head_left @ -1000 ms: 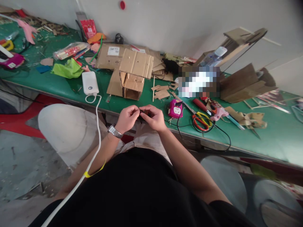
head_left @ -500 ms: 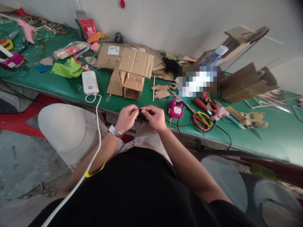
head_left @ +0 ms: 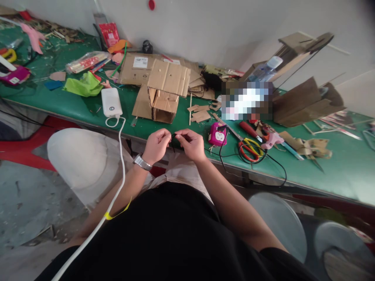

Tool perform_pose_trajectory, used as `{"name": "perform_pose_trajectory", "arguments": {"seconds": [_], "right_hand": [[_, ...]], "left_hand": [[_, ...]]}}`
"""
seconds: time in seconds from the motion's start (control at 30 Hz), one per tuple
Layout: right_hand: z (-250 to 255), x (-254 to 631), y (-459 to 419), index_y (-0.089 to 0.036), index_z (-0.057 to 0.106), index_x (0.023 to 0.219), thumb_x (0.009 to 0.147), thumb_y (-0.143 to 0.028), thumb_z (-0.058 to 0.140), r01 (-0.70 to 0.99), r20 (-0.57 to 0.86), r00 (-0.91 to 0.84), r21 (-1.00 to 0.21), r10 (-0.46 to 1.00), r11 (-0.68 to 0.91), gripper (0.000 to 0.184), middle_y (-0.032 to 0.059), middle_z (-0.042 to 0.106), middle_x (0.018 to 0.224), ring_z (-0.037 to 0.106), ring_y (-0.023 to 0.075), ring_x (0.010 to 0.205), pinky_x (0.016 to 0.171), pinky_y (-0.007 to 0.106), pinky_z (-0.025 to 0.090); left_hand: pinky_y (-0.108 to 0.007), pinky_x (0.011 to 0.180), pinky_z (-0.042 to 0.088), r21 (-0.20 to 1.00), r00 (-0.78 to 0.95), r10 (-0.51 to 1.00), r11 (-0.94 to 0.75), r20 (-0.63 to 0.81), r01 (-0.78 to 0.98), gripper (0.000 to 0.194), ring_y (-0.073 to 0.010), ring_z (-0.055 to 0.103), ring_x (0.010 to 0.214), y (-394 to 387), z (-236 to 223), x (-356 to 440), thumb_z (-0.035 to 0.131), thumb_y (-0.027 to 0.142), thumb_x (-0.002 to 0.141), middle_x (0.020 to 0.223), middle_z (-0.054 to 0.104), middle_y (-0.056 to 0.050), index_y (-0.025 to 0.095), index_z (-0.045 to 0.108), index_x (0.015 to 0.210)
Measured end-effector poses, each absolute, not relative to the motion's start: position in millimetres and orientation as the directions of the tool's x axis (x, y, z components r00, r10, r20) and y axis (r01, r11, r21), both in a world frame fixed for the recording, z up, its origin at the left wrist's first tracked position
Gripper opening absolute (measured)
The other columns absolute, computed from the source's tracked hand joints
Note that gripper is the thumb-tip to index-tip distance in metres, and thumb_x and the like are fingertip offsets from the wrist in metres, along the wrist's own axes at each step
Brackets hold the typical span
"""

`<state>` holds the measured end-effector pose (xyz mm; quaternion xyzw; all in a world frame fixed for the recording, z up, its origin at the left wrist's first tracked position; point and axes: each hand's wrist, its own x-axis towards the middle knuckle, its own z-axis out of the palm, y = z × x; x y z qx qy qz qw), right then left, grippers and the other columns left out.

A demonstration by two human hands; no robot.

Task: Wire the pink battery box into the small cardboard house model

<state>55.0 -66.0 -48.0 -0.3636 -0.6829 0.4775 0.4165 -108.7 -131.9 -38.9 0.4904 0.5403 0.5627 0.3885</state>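
Over my lap, just off the bench edge, my left hand [head_left: 158,145] and my right hand [head_left: 191,144] face each other, fingers pinched. Between them runs a thin black cord [head_left: 172,145], looped near the fingertips and hanging down a little. Both hands grip it; the exact spot in each pinch is hidden by the fingers. Past the hands stands a small cardboard box structure [head_left: 168,80] with an open front. To the right of my right hand sits a purple power socket block [head_left: 218,135] with a black cable plugged in.
Scissors [head_left: 249,150] with red and yellow handles, a red-handled tool [head_left: 249,130] and a pink glue gun [head_left: 272,140] lie on the green bench [head_left: 345,171] at right. A white power bank [head_left: 111,102] trails a cable past my left arm. Cardboard scraps [head_left: 200,114] lie behind.
My fingertips have moved slightly apart, and a small loop of the black cord now shows between them. The things on the bench have stayed in place.
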Motion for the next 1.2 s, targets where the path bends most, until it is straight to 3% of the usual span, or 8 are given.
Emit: {"name": "perform_pose_trajectory", "arguments": {"seconds": [0.13,0.47,0.93,1.2], "right_hand": [[-48.9,55.2,-66.4,-0.022,0.080,0.099,0.090,-0.054,0.077,0.104,0.239,-0.393,-0.948,0.888,0.302,0.034,0.0025,0.073,0.080,0.055,0.0129,0.061,0.057,0.028,0.046],[-46.6,54.7,-67.5,-0.021,0.080,0.099,0.092,-0.053,0.075,0.127,0.253,-0.391,-0.937,0.885,0.324,0.032,0.0042,0.074,0.086,0.059,0.0149,0.068,0.061,0.029,0.048],[-47.6,55.9,-69.0,-0.021,0.075,0.101,0.093,-0.062,0.072,0.080,0.242,-0.400,-0.952,0.884,0.297,0.042,0.0034,0.070,0.083,0.057,0.0138,0.066,0.059,0.028,0.048],[-42.6,57.0,-68.2,-0.021,0.079,0.113,0.091,-0.053,0.078,0.084,0.285,-0.481,-0.927,0.829,0.367,0.039,0.0042,0.073,0.090,0.054,0.0125,0.065,0.061,0.028,0.047]], "left_hand": [[-0.024,0.056,0.042,0.978,-0.216,0.959,-0.158,0.185,0.134,0.024,-0.0119,0.055,0.061,-133.6,-36.2,-106.9,0.063,0.042,0.098,0.072,0.060,0.001,0.019,0.065,0.089],[-0.025,0.056,0.042,0.979,-0.237,0.953,-0.160,0.186,0.126,0.027,-0.0121,0.055,0.061,-131.1,-38.9,-108.6,0.068,0.043,0.095,0.071,0.060,0.001,0.019,0.063,0.084],[-0.026,0.058,0.041,0.972,-0.201,0.958,-0.177,0.206,0.152,0.023,-0.0127,0.054,0.062,-132.4,-39.7,-108.9,0.063,0.037,0.098,0.071,0.056,0.001,0.020,0.059,0.083],[-0.026,0.059,0.040,0.969,-0.193,0.955,-0.196,0.223,0.152,0.018,-0.0125,0.052,0.063,-132.4,-38.6,-108.9,0.063,0.031,0.096,0.072,0.058,0.001,0.019,0.061,0.084]]}}
